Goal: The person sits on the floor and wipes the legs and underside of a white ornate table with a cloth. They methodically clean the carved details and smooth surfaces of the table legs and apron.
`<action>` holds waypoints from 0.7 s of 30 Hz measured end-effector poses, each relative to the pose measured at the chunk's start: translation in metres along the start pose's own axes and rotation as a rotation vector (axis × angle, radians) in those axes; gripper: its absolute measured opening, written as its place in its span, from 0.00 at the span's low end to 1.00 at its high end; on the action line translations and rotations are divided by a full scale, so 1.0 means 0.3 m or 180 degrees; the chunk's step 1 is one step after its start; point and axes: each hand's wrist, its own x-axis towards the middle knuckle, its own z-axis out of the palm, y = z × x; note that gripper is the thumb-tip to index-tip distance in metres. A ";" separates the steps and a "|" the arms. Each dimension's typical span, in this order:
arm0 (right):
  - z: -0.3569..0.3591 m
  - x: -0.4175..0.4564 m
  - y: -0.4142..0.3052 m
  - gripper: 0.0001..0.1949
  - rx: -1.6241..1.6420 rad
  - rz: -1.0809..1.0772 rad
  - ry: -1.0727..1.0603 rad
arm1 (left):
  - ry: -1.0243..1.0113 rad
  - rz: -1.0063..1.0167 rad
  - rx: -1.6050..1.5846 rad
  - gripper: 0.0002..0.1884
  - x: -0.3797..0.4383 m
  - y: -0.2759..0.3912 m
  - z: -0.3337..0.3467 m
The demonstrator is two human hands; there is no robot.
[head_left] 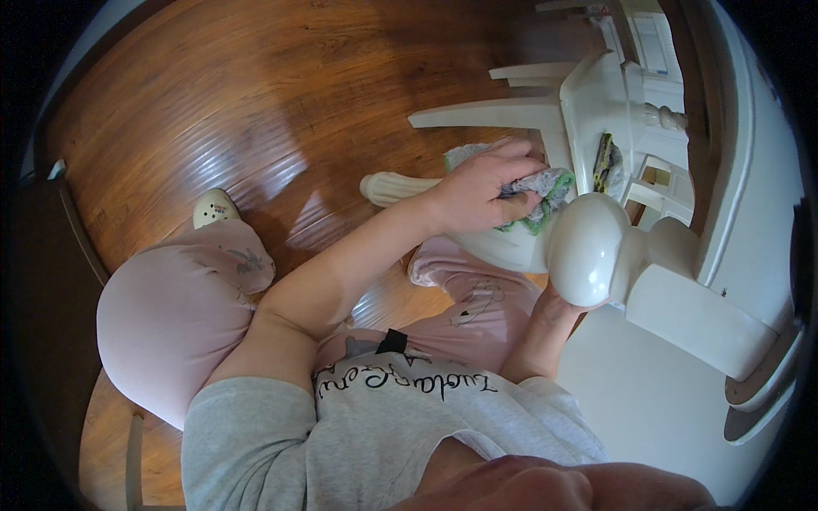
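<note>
My left hand (482, 188) reaches across and grips a grey cloth with green edging (549, 188). The cloth is pressed against a white turned table leg (591, 246), just below its glossy rounded bulge. More grey cloth shows beyond the knuckles; I cannot tell whether it is the same piece. The leg's fluted foot end (396, 187) points to the left. Under the bulge, my right hand (578, 306) touches the leg from the near side. Its fingers are mostly hidden behind the leg, so its grip cannot be made out.
A white chair (604, 96) stands close beyond the leg, with a dark and yellow cloth-like item (604, 163) on its seat. The white table's edge (728, 160) runs along the right. Wooden floor (255, 96) spreads to the left. A dark furniture panel (51, 287) borders the far left.
</note>
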 end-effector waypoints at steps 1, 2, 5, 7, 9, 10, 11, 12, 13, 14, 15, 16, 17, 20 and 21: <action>0.005 -0.001 0.001 0.28 0.0122 0.0034 0.0025 | 0.0107 -0.0048 0.0083 0.17 -0.004 -0.002 0.008; 0.007 -0.003 0.004 0.28 0.0312 0.0062 0.0089 | 0.0214 -0.0096 0.0167 0.17 -0.010 0.000 0.016; 0.025 -0.019 0.019 0.27 0.0820 -0.0084 0.0633 | 0.0572 -0.0104 0.0341 0.18 -0.044 -0.022 0.023; 0.027 -0.025 0.011 0.28 0.0723 -0.0291 0.1072 | 0.0752 -0.0215 0.0393 0.18 -0.077 -0.049 0.024; 0.005 -0.015 0.006 0.30 0.0444 -0.0079 0.0468 | 0.0874 -0.0481 0.0412 0.18 -0.115 -0.080 0.023; -0.010 -0.013 0.004 0.31 0.0301 0.0018 0.0168 | 0.0851 -0.0740 0.0164 0.20 -0.142 -0.115 0.028; -0.027 -0.012 0.003 0.32 0.0157 0.0114 -0.0131 | 0.0867 -0.0840 0.0191 0.20 -0.168 -0.158 0.021; -0.043 -0.013 -0.001 0.33 0.0002 0.0212 -0.0426 | 0.0886 -0.0944 0.0209 0.20 -0.195 -0.208 0.008; -0.066 -0.017 -0.006 0.32 -0.0422 -0.0047 0.0167 | 0.0901 -0.1038 0.0220 0.21 -0.226 -0.254 -0.001; -0.091 -0.013 -0.008 0.30 -0.0846 -0.0298 0.0737 | 0.0927 -0.1254 0.0403 0.20 -0.274 -0.307 -0.014; -0.100 -0.011 -0.013 0.29 -0.1260 -0.0556 0.1309 | 0.0951 -0.1471 0.0589 0.20 -0.330 -0.364 -0.028; -0.095 -0.005 -0.014 0.30 -0.1259 -0.0547 0.1270 | 0.0975 -0.1689 0.0792 0.19 -0.339 -0.367 -0.039; -0.084 -0.001 -0.014 0.30 -0.1258 -0.0539 0.1230 | 0.0933 -0.1713 0.0519 0.19 -0.331 -0.376 -0.034; -0.088 0.005 -0.020 0.30 -0.1234 -0.0549 0.1165 | 0.0848 -0.1629 -0.0341 0.18 -0.220 -0.255 -0.005; -0.092 0.006 -0.015 0.30 -0.1216 -0.0559 0.1149 | 0.0885 -0.1458 -0.0653 0.17 -0.171 -0.217 0.017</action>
